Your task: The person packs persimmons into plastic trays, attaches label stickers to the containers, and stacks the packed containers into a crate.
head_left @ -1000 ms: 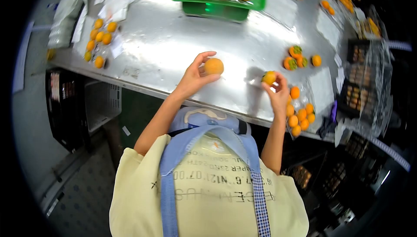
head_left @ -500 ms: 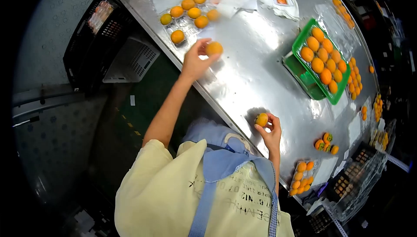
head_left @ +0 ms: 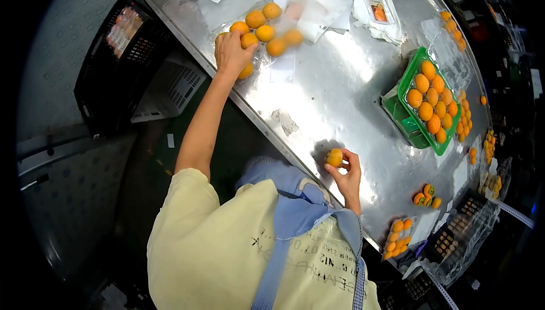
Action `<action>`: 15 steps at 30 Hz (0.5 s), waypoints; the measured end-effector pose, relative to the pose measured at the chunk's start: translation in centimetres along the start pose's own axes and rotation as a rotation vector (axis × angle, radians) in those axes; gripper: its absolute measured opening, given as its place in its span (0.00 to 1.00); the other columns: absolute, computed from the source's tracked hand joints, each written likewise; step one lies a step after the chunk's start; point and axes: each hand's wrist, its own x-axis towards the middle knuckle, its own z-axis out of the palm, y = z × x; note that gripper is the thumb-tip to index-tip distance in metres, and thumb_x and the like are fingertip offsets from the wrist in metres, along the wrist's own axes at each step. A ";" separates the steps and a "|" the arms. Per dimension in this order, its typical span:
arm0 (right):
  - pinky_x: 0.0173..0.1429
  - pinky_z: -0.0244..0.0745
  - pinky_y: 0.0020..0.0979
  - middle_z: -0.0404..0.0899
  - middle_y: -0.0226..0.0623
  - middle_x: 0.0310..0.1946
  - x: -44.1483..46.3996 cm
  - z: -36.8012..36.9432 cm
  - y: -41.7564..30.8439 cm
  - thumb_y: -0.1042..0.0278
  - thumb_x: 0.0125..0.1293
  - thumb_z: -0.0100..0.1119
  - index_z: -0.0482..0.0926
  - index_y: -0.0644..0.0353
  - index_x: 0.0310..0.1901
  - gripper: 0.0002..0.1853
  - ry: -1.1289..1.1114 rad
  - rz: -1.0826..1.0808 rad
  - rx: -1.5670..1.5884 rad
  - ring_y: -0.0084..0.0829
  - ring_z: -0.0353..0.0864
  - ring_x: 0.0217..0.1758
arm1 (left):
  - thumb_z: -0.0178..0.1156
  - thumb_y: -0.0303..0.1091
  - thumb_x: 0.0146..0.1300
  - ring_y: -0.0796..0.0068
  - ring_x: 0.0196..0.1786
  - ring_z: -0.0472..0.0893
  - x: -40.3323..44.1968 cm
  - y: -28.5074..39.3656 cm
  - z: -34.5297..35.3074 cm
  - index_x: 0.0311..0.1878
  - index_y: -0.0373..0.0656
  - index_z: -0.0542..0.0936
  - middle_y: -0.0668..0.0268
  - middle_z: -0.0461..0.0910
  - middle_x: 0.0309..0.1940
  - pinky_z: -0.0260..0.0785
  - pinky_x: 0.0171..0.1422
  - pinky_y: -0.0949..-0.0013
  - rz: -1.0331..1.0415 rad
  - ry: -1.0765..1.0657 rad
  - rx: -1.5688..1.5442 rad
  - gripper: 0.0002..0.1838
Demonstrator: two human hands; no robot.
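an orange fruit [head_left: 248,40] was held by the half-curled left hand [head_left: 230,54] among clustered fruits [head_left: 256,19] on the metal table [head_left: 323,94]; a yellower fruit [head_left: 334,158] was pinched in the right hand [head_left: 349,179] near the edge

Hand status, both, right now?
Left hand: grip closed on a round orange fruit.
Right hand: holding a round yellow-orange fruit over the shiny metal table.
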 end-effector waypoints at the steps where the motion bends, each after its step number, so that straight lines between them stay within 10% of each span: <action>1: 0.47 0.75 0.29 0.74 0.37 0.48 0.1 0.1 -0.1 0.72 0.46 0.74 0.74 0.62 0.52 0.29 0.000 0.006 -0.007 0.32 0.77 0.51 | 0.70 0.45 0.49 0.57 0.52 0.72 0.0 0.3 0.0 0.46 0.43 0.80 0.58 0.77 0.41 0.63 0.60 0.59 0.003 -0.010 0.027 0.23; 15: 0.47 0.75 0.30 0.73 0.37 0.48 2.7 1.4 -1.8 0.72 0.47 0.74 0.75 0.61 0.52 0.28 -0.046 -0.026 -0.082 0.30 0.76 0.50 | 0.72 0.45 0.49 0.60 0.48 0.72 -1.0 2.5 -1.3 0.51 0.44 0.77 0.61 0.74 0.41 0.63 0.58 0.60 0.152 0.218 0.063 0.28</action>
